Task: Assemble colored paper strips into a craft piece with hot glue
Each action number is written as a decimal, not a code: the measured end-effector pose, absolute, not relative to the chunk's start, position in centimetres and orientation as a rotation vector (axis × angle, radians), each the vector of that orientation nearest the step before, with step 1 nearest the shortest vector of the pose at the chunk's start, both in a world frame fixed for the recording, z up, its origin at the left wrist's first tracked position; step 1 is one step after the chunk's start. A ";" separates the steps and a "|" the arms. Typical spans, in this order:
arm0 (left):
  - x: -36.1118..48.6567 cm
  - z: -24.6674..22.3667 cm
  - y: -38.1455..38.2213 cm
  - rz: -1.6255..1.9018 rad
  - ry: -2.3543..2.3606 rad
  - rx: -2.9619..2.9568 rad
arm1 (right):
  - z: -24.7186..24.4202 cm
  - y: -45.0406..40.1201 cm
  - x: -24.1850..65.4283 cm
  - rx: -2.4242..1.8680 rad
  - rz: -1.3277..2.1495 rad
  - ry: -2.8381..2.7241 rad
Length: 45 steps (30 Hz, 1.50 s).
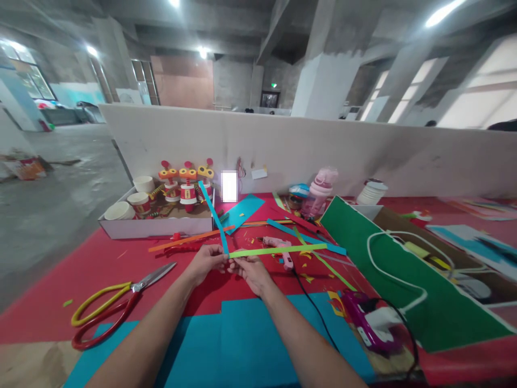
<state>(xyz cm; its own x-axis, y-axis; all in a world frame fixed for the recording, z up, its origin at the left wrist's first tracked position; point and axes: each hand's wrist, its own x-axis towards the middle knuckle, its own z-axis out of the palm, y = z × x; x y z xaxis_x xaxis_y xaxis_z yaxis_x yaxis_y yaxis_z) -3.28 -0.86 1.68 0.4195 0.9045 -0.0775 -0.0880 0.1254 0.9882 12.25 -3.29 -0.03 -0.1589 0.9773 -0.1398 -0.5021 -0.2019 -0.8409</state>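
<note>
A blue paper strip (213, 212) and a light green paper strip (278, 250) meet at their ends in a corner between my hands. The blue one points up and away; the green one runs out to the right. My left hand (208, 264) pinches near the blue strip's lower end. Under the green strip's left end, my right hand (251, 272) is closed on it with the fingertips. Whether the two ends are glued, I cannot tell. A pink glue gun (286, 258) lies just beyond my right hand, partly behind the green strip.
Scissors (137, 286) with yellow and red handles lie left. Behind stands a white box (157, 228) with paper cups and red-yellow figures. More blue strips (307, 237) and scraps lie ahead. At right are a purple power strip (369, 328), a cable and a green-sided box (388, 280).
</note>
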 end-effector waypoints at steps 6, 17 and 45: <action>-3.1 2.2 -1.1 0.889 0.918 1.284 | 0.2 -3.5 12.0 -0.820 1.627 -0.784; -2.8 1.4 -0.9 0.970 0.878 1.277 | -0.3 -2.9 11.8 -0.887 1.530 -0.847; -2.8 1.5 -0.7 1.038 0.906 1.286 | 0.4 -3.2 11.7 -0.984 1.421 -0.892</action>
<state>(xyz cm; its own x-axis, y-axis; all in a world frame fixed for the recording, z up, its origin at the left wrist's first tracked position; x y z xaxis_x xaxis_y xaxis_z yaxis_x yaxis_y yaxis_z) -2.78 -0.68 1.45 0.3006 0.9531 0.0344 -0.0945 -0.0062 0.9955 11.67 -3.24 0.36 -0.0158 0.9968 -0.0778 -0.3635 -0.0783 -0.9283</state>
